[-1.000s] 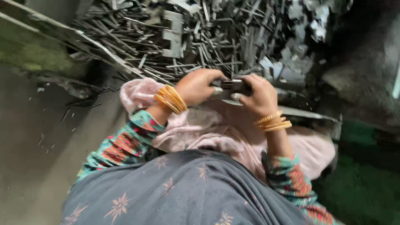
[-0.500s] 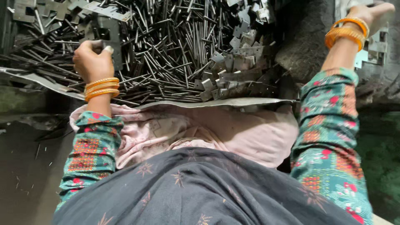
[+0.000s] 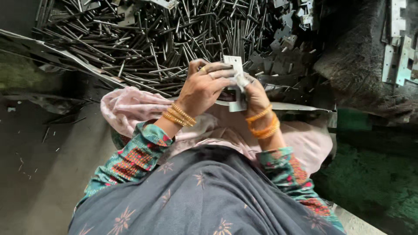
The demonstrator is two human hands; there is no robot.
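Both hands are up over the lap, pressed close together. The left hand (image 3: 204, 87) curls its fingers across the front of a flat metal plate (image 3: 236, 82), the right hand (image 3: 254, 93) clamps it from behind, so the plate stands upright, pinched between them. A thin pin may be in there too, but the fingers hide it. Just beyond lies the heap of dark metal rods (image 3: 174, 35) on a sheet, with small grey brackets (image 3: 291, 26) piled at its right edge.
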